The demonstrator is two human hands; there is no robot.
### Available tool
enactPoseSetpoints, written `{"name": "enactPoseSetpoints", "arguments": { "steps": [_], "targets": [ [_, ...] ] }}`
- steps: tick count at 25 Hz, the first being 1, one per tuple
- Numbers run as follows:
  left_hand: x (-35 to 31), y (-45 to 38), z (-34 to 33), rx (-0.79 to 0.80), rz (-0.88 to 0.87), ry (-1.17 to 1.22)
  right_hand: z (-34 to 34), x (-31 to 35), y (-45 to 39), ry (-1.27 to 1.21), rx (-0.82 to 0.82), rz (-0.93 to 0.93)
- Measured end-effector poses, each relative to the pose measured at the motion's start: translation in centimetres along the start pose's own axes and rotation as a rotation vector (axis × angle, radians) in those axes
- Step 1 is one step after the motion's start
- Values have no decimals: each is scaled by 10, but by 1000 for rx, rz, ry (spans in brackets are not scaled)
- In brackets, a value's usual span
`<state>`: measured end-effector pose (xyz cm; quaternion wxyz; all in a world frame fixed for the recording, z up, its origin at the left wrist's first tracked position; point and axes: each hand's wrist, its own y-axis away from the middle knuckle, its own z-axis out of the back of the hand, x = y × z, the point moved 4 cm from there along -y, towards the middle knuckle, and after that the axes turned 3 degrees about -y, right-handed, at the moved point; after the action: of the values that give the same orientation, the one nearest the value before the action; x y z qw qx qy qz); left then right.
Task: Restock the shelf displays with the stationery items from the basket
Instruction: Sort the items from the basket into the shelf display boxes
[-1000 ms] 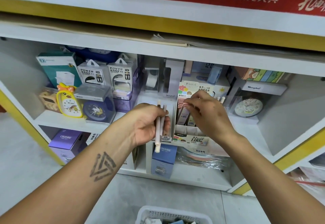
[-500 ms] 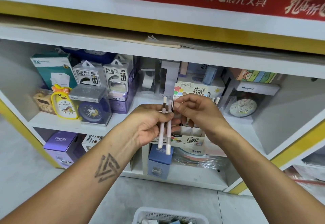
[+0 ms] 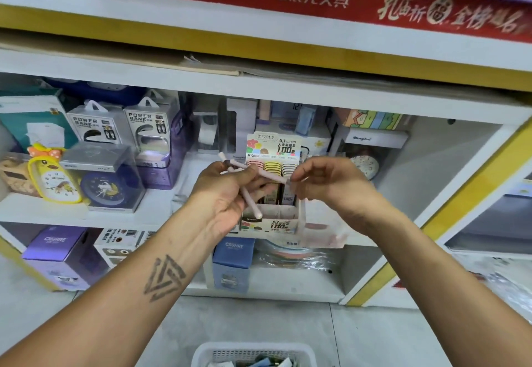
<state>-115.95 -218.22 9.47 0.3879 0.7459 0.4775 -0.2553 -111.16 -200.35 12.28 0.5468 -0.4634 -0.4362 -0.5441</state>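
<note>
The left hand (image 3: 230, 191) grips a few pale tubes (image 3: 250, 202) just in front of the display box (image 3: 272, 219) on the shelf (image 3: 43, 208); the right hand (image 3: 325, 182) pinches the end of one tube. Next, probably, it must pull that tube free and slot it into the box

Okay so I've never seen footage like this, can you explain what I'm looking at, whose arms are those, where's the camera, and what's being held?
There is no machine here: a person wears a camera on the head, looking forward and down, so their own arms reach into the picture. The left hand grips a few pale pink pencil-like tubes. The right hand pinches the end of one of them. Behind the hands a printed display box stands on a white shelf, beside a yellow duck clock and power bank boxes. A white basket shows at the bottom edge.
</note>
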Motion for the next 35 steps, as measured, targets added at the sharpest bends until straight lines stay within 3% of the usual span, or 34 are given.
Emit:
{"name": "enactPoseSetpoints", "arguments": {
  "steps": [2,6,8,10,14,16,21,28,35],
  "targets": [
    [8,1,-4,14,52,-23,24,1,-1,-71,-149,51],
    [29,5,-18,71,179,-342,71,2,4,-360,-387,169],
    [35,4,-24,83,225,-405,89,4,8,-285,-535,267],
    [37,3,-27,85,255,-409,97,4,8,-36,-627,322],
    [43,-1,-28,95,236,-396,80,-5,1,574,-571,364],
    [45,-4,-28,107,209,-403,69,-10,-3,739,-526,433],
    [45,-7,-26,133,175,-400,61,-16,-12,853,-460,419],
    [44,-8,-27,135,174,-365,48,-12,-16,721,-374,415],
    [39,-5,-28,167,144,-316,44,-11,-20,798,-347,440]
  ]
}}
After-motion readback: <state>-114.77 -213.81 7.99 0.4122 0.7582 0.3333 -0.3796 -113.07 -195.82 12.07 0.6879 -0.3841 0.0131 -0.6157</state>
